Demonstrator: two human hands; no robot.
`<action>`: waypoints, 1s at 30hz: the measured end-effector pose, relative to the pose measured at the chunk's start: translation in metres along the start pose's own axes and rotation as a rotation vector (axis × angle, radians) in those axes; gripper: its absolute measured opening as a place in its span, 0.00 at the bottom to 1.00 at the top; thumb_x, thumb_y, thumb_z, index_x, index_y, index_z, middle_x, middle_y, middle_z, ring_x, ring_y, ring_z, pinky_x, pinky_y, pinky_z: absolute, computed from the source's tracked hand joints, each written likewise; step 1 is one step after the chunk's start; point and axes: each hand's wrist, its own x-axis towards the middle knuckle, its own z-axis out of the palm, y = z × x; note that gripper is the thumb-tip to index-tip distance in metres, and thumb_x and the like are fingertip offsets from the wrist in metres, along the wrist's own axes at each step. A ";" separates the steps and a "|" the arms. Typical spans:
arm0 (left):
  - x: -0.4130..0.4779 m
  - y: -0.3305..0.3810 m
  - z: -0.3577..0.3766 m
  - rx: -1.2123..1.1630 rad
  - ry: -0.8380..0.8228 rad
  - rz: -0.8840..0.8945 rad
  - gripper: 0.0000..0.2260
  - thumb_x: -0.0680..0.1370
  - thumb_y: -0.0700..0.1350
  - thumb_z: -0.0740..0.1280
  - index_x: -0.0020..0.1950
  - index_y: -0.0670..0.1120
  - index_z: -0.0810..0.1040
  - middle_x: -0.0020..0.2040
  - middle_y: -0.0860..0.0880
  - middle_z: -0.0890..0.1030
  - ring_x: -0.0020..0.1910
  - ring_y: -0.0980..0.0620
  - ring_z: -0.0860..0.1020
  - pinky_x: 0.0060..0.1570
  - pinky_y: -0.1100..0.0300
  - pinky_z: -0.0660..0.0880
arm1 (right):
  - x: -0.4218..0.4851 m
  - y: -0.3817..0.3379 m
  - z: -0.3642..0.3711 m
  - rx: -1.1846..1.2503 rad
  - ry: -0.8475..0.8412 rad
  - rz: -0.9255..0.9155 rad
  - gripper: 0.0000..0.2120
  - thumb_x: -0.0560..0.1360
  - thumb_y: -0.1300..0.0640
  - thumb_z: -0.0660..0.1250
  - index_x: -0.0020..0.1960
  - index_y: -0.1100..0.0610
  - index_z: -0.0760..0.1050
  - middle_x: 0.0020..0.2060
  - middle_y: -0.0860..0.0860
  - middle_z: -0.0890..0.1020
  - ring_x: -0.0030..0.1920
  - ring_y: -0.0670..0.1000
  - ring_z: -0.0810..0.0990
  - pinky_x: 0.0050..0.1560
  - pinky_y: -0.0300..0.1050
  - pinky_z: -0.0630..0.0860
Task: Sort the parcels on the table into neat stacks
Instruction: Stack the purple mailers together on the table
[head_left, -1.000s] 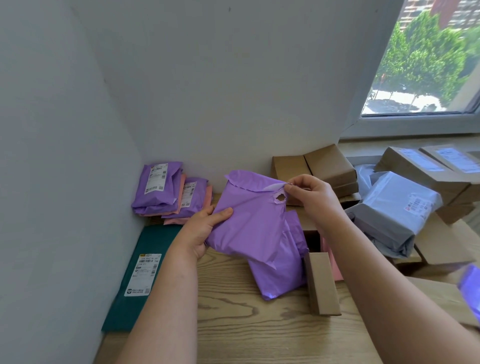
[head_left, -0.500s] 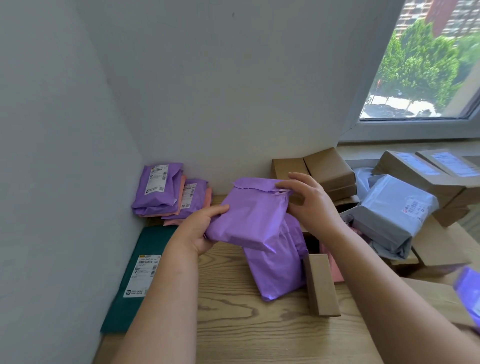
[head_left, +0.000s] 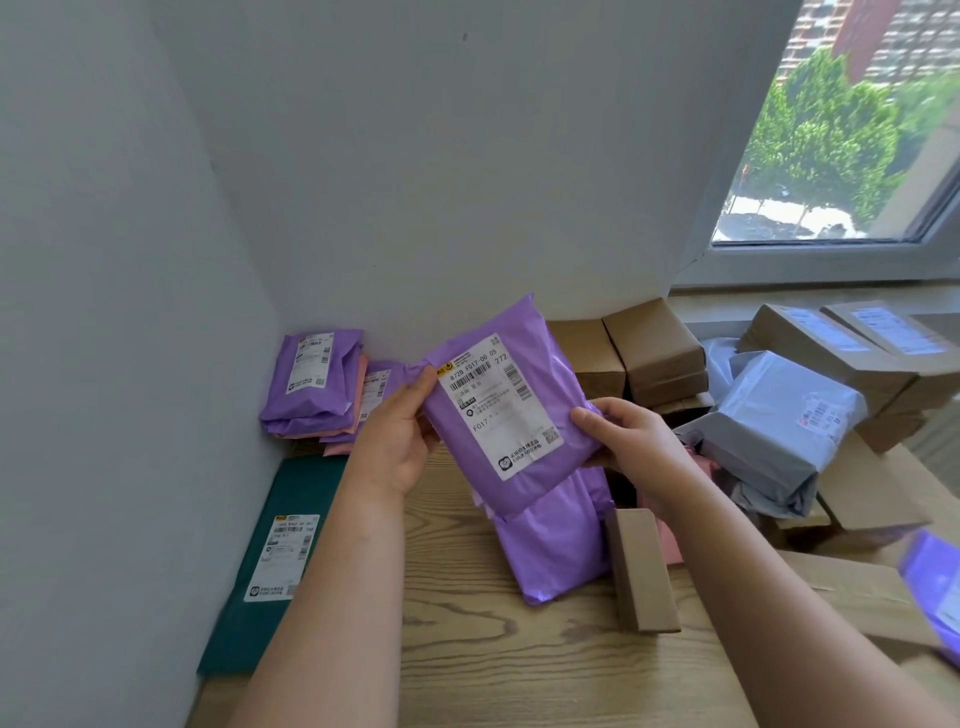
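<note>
Since the earlier frame the held purple poly mailer (head_left: 511, 415) has been turned over; its white shipping label (head_left: 493, 395) now faces the camera. It is raised above the wooden table (head_left: 519, 670), tilted. The left hand (head_left: 397, 441) grasps its upper left edge, thumb on the front. The right hand (head_left: 634, 441) grasps its right edge, thumb on the front. A second purple mailer (head_left: 556, 551) lies on the table directly beneath, beside a small cardboard box (head_left: 641, 571). A stack of purple mailers (head_left: 311, 384) sits in the far left corner, with a green mailer (head_left: 270, 561) in front of it.
</note>
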 end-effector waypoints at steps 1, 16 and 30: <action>0.001 -0.002 0.000 -0.018 0.029 -0.012 0.06 0.80 0.45 0.66 0.53 0.46 0.82 0.45 0.48 0.86 0.44 0.54 0.84 0.41 0.60 0.80 | -0.001 -0.001 0.000 0.073 0.012 0.014 0.07 0.77 0.59 0.70 0.52 0.62 0.80 0.40 0.55 0.84 0.38 0.49 0.83 0.38 0.42 0.82; 0.011 -0.055 0.036 -0.029 0.004 -0.183 0.03 0.80 0.38 0.66 0.51 0.42 0.79 0.39 0.47 0.86 0.37 0.53 0.85 0.36 0.61 0.82 | -0.049 0.019 -0.030 0.354 0.113 0.163 0.16 0.78 0.64 0.67 0.65 0.60 0.74 0.55 0.56 0.85 0.48 0.56 0.85 0.46 0.49 0.81; -0.075 -0.196 0.186 0.303 -0.330 -0.403 0.06 0.80 0.47 0.68 0.53 0.46 0.79 0.44 0.48 0.83 0.41 0.50 0.81 0.40 0.58 0.81 | -0.185 0.071 -0.177 0.852 0.585 0.134 0.12 0.79 0.68 0.60 0.60 0.61 0.76 0.41 0.53 0.87 0.37 0.50 0.86 0.34 0.43 0.82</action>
